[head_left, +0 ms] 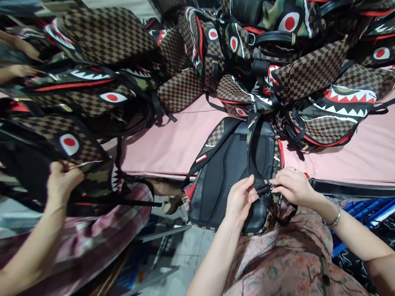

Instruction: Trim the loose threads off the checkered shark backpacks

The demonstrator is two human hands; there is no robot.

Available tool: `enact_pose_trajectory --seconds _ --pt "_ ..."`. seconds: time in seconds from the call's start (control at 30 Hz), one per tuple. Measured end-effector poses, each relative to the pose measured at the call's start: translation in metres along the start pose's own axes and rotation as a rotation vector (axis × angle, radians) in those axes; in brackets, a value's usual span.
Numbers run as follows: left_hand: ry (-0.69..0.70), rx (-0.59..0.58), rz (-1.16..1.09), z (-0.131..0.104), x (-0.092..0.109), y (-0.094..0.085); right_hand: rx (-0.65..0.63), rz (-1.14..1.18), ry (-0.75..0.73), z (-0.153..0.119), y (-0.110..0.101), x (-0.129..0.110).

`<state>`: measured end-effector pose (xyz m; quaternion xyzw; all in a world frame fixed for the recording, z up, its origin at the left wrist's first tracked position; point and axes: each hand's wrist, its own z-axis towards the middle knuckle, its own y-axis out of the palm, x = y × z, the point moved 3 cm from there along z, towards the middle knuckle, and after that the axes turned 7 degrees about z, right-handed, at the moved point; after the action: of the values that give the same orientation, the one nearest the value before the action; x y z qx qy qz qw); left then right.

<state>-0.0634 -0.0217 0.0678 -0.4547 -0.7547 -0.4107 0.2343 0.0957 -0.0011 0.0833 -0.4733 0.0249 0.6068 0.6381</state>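
Note:
A checkered backpack (pixel 209 193) lies with its black padded back panel facing up, partly over the table's front edge, close to my body. My left hand (pixel 240 198) is closed on the lower end of its right-side shoulder strap (pixel 252 155), near a small black buckle (pixel 264 188). From the right, my right hand (pixel 293 187) pinches the webbing at the other side of that buckle. Both hands almost meet over the lower right part of the backpack. Exactly how the webbing runs through the buckle is too small to tell.
Several checkered and camouflage bags (pixel 316 75) with shark teeth are heaped along the pink table (pixel 169 150). On the left, a co-worker's hand (pixel 63 181) grips another backpack (pixel 89 144). Farther left are another person's hands (pixel 19 72). A blue crate (pixel 380 212) stands at the right.

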Motion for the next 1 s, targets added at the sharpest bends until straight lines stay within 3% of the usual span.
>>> enact_pose_trajectory --seconds 0.07,0.17,0.23,0.47,0.87,1.0 --pt "0.009 -0.005 0.002 0.000 0.000 0.001 0.056 0.166 0.075 -0.001 0.002 0.001" --pt "0.014 -0.018 0.004 0.001 0.000 0.001 0.271 0.439 0.213 -0.003 -0.003 0.003" --pt "0.012 -0.021 0.006 0.002 0.000 0.000 0.326 0.461 0.261 -0.004 -0.009 0.004" --pt "0.026 0.008 0.004 0.005 -0.002 0.000 0.075 0.111 0.145 -0.004 -0.013 0.005" --pt "0.000 0.019 0.033 0.004 -0.001 0.008 0.029 -0.059 0.020 0.002 -0.010 -0.001" --pt "0.000 0.035 0.048 0.007 0.004 0.010 0.077 0.011 0.123 0.001 -0.009 0.004"
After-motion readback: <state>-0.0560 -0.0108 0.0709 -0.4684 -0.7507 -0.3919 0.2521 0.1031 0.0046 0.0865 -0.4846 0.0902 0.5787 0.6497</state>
